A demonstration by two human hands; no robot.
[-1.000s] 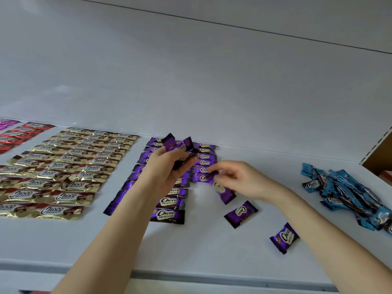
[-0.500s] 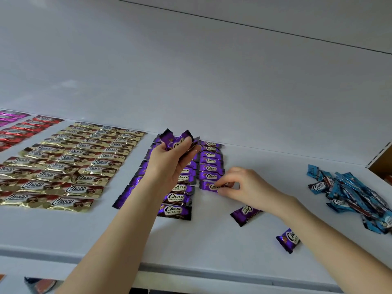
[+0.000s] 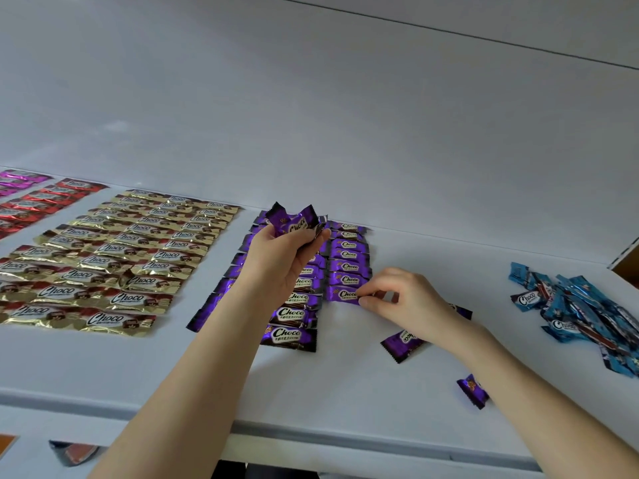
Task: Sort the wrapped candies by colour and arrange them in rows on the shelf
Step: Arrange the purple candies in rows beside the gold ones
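1. Your left hand (image 3: 287, 261) is raised over the sorted purple block. Its fingers are curled round a small bunch of shiny purple foil-wrapped candies (image 3: 294, 223), whose crimped ends stick up past your fingertips.
2. Your right hand (image 3: 404, 302) sits low on the white shelf (image 3: 345, 392). Thumb and forefinger pinch the right end of a flat purple candy (image 3: 342, 293), the nearest piece in the column just left of that hand.
3. That right-hand purple column (image 3: 347, 254) runs from your right fingertips away toward the back wall. Two more purple columns (image 3: 294, 316) lie beneath and beside your left forearm, which partly hides them.
4. A loose tilted purple candy (image 3: 403, 342) lies on the shelf under your right wrist. Another loose purple candy (image 3: 472, 390) lies closer to you, against the edge of your right forearm. A purple tip behind your right hand may be a third, but it is too hidden to be sure.
5. Well to the right of your right hand lies an unsorted heap of blue wrapped candies (image 3: 581, 305).
6. To the left of your left hand are neat rows of gold wrapped candies (image 3: 121, 264). Beyond them are red wrapped candies (image 3: 41, 198), then magenta wrapped candies (image 3: 17, 178) at the far edge.
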